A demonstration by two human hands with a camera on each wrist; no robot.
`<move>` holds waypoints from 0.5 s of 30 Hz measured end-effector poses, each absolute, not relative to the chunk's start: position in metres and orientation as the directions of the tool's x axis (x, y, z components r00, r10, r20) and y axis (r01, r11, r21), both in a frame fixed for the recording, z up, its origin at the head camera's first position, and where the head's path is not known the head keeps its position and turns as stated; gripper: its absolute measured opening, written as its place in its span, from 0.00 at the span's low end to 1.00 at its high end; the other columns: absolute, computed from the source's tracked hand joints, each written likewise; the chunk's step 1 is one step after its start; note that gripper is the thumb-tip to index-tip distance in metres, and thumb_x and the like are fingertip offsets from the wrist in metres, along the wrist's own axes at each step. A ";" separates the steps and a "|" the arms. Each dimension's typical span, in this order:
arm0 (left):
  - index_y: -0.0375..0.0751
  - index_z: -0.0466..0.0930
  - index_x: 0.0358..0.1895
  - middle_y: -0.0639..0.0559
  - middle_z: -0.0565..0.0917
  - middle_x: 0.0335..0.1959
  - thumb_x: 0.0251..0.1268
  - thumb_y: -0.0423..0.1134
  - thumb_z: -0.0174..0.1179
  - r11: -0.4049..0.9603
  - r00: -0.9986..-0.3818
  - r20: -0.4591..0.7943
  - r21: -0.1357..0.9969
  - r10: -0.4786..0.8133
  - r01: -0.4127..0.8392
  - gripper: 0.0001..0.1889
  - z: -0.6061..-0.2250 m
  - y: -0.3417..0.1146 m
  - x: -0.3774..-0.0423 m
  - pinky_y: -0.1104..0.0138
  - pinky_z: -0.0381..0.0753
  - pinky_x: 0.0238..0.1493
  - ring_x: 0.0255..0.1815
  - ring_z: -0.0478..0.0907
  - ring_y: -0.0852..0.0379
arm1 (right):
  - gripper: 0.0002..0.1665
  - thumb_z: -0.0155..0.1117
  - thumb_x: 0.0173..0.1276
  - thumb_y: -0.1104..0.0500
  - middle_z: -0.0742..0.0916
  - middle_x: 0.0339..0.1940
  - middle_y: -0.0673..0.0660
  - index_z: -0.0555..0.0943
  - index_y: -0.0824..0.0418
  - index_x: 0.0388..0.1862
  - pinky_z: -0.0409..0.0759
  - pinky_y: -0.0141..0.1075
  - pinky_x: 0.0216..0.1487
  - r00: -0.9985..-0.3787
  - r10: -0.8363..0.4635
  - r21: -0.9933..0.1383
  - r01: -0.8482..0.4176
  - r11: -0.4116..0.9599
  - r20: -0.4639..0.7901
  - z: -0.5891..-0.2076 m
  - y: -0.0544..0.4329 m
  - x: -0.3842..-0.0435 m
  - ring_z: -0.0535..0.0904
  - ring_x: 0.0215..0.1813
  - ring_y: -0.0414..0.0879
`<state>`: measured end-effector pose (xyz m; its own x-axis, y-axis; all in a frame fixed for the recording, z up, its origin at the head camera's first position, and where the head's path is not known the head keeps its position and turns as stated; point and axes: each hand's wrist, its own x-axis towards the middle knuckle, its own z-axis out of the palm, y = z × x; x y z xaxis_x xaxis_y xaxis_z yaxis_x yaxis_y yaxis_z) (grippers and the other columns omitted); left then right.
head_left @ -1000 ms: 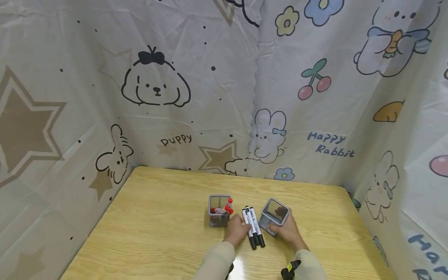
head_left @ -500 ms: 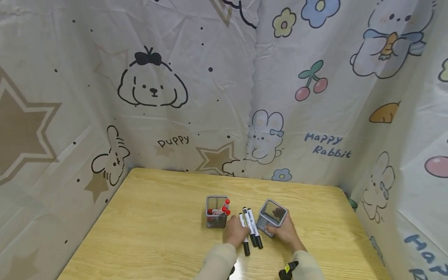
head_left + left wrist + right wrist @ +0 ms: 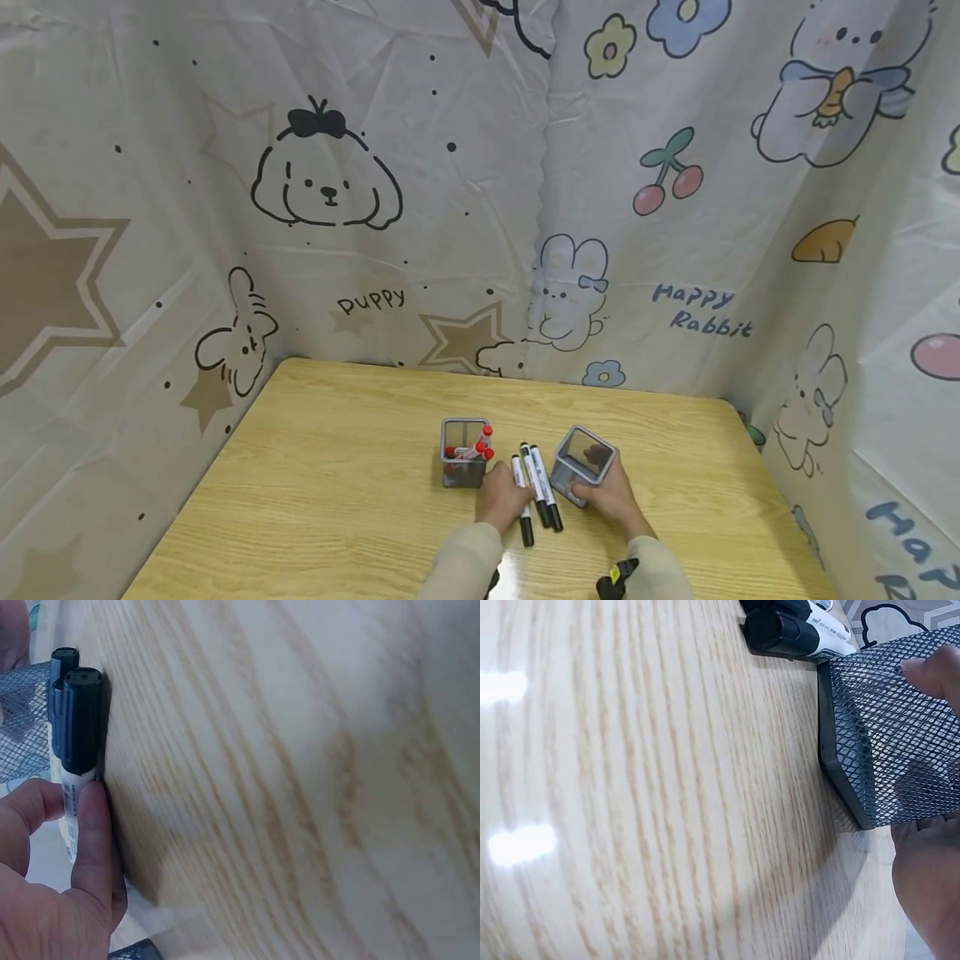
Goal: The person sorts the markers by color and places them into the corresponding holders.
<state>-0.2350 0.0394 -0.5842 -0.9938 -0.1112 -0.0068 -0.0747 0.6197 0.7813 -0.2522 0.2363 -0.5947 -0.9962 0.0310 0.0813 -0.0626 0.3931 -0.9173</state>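
My left hand (image 3: 504, 497) pinches a black-capped white marker (image 3: 527, 532) between thumb and fingers, close to the tabletop. In the left wrist view, the thumb and a fingertip sit on either side of the marker's white barrel (image 3: 69, 784), just below its black cap. Two more black-capped markers (image 3: 542, 492) lie side by side just to its right. My right hand (image 3: 617, 500) grips a grey mesh pen holder (image 3: 566, 483) with no pens visible inside. The right wrist view shows its mesh wall (image 3: 885, 727) and dark base rim, with the thumb on the near side.
Left of the markers, a second mesh pen holder (image 3: 465, 477) stands upright with several red-capped markers (image 3: 480, 450) in it. The wooden table (image 3: 337, 475) backs onto a printed cloth (image 3: 465, 167) at the rear and both sides.
My left hand has drawn one marker left and slightly nearer, apart from the other two. The right hand and its pen holder have barely moved.
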 end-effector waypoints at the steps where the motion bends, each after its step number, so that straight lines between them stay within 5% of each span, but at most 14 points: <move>1: 0.41 0.70 0.24 0.54 0.70 0.17 0.36 0.37 0.70 0.622 -0.994 -0.003 0.780 -0.106 -0.068 0.16 -0.584 0.039 -0.235 0.64 0.66 0.19 0.18 0.67 0.57 | 0.50 0.74 0.38 0.69 0.73 0.57 0.71 0.60 0.70 0.61 0.62 0.52 0.61 -0.996 0.033 -0.917 -0.063 0.395 0.083 -0.595 0.236 -0.252 0.67 0.60 0.64; 15: 0.39 0.74 0.33 0.54 0.74 0.19 0.36 0.35 0.67 0.547 -0.992 0.073 0.837 -0.104 0.004 0.16 -0.566 0.048 -0.236 0.64 0.70 0.21 0.20 0.70 0.58 | 0.49 0.73 0.39 0.71 0.72 0.57 0.72 0.58 0.70 0.60 0.57 0.54 0.63 -0.996 0.042 -0.943 -0.064 0.327 0.082 -0.594 0.233 -0.248 0.65 0.61 0.65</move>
